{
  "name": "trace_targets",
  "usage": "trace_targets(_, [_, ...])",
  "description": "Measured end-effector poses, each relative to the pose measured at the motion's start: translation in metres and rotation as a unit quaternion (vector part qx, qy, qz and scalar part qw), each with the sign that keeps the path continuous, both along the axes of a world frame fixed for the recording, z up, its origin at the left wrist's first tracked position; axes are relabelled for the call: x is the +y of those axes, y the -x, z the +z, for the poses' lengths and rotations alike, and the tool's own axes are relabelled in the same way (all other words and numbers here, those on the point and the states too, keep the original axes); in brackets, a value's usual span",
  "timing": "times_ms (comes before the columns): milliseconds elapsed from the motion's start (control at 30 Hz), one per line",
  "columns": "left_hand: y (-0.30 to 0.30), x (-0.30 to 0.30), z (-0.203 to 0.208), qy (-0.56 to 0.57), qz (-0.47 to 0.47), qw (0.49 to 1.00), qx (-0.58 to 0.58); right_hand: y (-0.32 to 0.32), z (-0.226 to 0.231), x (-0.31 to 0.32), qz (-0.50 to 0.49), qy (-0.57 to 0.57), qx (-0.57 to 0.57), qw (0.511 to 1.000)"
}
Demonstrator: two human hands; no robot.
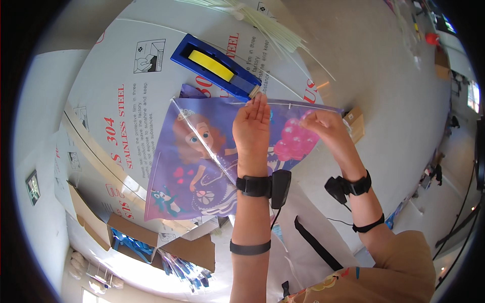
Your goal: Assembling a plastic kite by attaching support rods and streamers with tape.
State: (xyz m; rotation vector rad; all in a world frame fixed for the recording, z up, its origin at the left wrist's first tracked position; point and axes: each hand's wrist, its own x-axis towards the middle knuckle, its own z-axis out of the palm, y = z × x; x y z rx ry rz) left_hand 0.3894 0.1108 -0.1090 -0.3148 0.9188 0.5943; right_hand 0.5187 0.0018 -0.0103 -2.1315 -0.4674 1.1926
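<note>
A purple kite (166,166) printed with a cartoon princess and pink balloons lies over the worktop, a thin white rod crossing it diagonally and another along its top edge. Above that edge stands a blue tape dispenser (183,50) with a yellow-cored roll (209,65). My left hand (251,123) reaches over the kite, its fingers drawn together at the dispenser's cutting end, on the tape end; the clear strip itself is hard to see. To the right, my right hand (326,125) is closed with curled fingers over the kite's right corner; whatever it pinches is hidden.
Thin pale rods (273,30) lie bundled at the far edge of the film-covered worktop (108,96). Near left, a cardboard box (134,230) contains blue pieces, beside several packed strips (187,270). A small cardboard piece (355,123) is beyond my right hand.
</note>
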Motion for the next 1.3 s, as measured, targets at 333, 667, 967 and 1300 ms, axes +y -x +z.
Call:
trace_targets(333, [-0.001, -0.001, -0.003, -0.005, 0.005, 1.000, 0.019, 0.000, 0.041, -0.108, -0.069, 0.106, 0.021, 0.992])
trace_targets(667, [-0.007, 0.000, 0.003, 0.005, 0.016, 0.999, 0.038, -0.009, 0.031, -0.200, -0.055, 0.196, -0.068, 0.977])
trace_targets(967, [-0.019, -0.008, 0.006, -0.011, 0.038, 0.997, 0.073, -0.015, 0.005, -0.217, -0.044, 0.181, -0.102, 0.977])
trace_targets(1300, [-0.049, -0.026, -0.004, -0.190, -0.054, 0.914, 0.354, -0.011, 0.007, -0.210, -0.025, 0.178, -0.120, 0.976])
